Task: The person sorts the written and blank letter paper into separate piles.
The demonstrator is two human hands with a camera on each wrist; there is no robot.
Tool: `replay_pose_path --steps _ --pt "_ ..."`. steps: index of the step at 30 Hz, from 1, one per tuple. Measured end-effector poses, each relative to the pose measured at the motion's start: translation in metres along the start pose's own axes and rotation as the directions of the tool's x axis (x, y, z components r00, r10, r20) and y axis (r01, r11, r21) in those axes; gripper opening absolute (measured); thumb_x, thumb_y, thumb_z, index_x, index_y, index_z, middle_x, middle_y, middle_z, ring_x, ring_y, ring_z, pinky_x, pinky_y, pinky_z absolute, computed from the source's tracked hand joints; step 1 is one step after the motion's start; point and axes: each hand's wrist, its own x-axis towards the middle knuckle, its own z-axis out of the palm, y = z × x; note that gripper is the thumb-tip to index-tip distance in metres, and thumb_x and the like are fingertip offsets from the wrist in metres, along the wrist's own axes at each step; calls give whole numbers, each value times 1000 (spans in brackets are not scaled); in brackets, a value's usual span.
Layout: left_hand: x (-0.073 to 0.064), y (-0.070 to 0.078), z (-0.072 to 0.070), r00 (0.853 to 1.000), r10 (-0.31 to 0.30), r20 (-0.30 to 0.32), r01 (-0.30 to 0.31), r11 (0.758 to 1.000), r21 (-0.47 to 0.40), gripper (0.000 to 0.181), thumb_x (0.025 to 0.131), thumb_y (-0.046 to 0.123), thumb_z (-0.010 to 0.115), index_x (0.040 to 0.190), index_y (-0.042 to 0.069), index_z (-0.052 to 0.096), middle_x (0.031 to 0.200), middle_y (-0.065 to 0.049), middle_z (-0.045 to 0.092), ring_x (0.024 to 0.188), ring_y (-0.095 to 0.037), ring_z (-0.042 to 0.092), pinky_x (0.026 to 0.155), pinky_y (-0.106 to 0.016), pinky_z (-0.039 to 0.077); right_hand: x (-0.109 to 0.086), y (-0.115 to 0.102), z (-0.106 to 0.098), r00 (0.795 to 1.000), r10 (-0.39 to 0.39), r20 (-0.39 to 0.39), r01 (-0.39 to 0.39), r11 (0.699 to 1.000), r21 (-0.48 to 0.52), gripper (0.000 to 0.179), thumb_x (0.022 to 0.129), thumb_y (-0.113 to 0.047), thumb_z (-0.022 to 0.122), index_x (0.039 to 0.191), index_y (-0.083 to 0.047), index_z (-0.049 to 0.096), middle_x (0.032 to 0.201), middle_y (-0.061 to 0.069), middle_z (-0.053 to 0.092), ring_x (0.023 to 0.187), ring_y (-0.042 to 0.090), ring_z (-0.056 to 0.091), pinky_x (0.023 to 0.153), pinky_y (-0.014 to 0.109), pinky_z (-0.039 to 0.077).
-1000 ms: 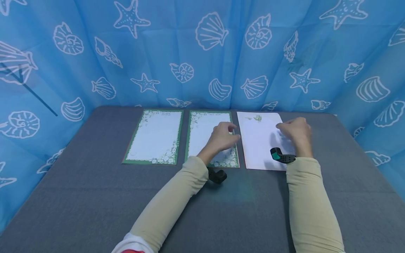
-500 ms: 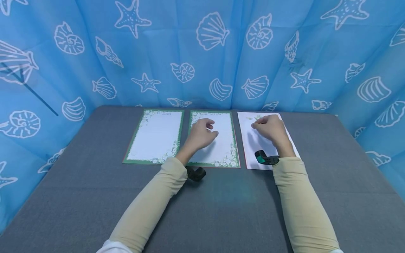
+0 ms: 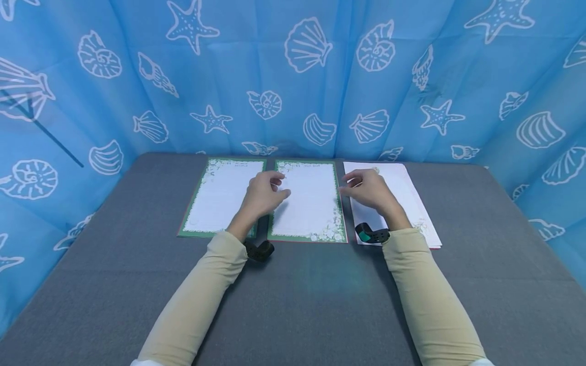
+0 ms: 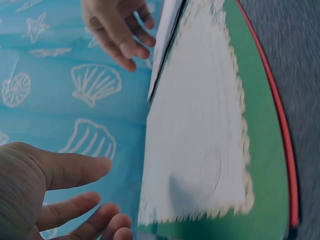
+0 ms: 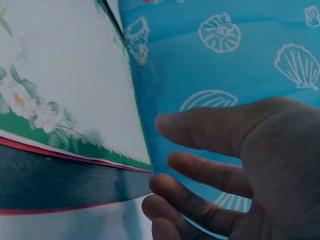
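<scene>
My left hand (image 3: 262, 197) hovers over the gap between the left sheet (image 3: 220, 198) and the middle sheet (image 3: 311, 208), thumb apart from the loosely bent fingers. Both sheets are white with green floral borders. Above the left side of a whiter sheet (image 3: 407, 195), at the right of the row, is my right hand (image 3: 371, 192), its thumb and fingers spread apart. Neither hand holds anything. In the left wrist view, the fingers of the right hand (image 4: 112, 30) show at the top. The right wrist view has the right hand (image 5: 280, 140) beside the middle sheet's border (image 5: 100, 150).
The three sheets lie in a row at the far side of a grey cloth-covered table (image 3: 302, 305), with narrow gaps between them. Thin red edges show under them. A blue curtain (image 3: 256, 66) with white shells and starfish hangs behind the table.
Both hands have moved left: the left from the middle sheet's right edge to its left edge, the right from the right sheet's right side to its left side. The sheets have stayed put.
</scene>
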Motion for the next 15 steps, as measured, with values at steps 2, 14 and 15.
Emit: replay_pose_path --steps 2,14,15 --pt "0 -3 -4 1000 -1 1 1 1000 0 44 95 18 71 135 1 62 121 -17 66 106 -29 61 89 -46 51 0 -1 3 1000 -16 21 16 1000 2 42 95 -21 70 129 3 64 113 23 66 105 37 62 86 50 49" --pt "1 -19 -8 996 -78 40 78 997 16 52 94 21 73 140 1 57 116 -13 63 102 -28 60 89 -45 50 4 2 13 998 -16 55 16 1000 1 47 92 -20 75 131 4 62 111 21 64 97 35 61 77 44 48" --pt "2 -20 -7 995 -85 44 83 996 26 53 94 22 73 141 2 57 116 -12 62 102 -28 60 88 -45 49 4 2 13 999 -12 51 12 1000 -5 47 92 -20 76 131 4 62 111 21 64 96 34 61 76 44 48"
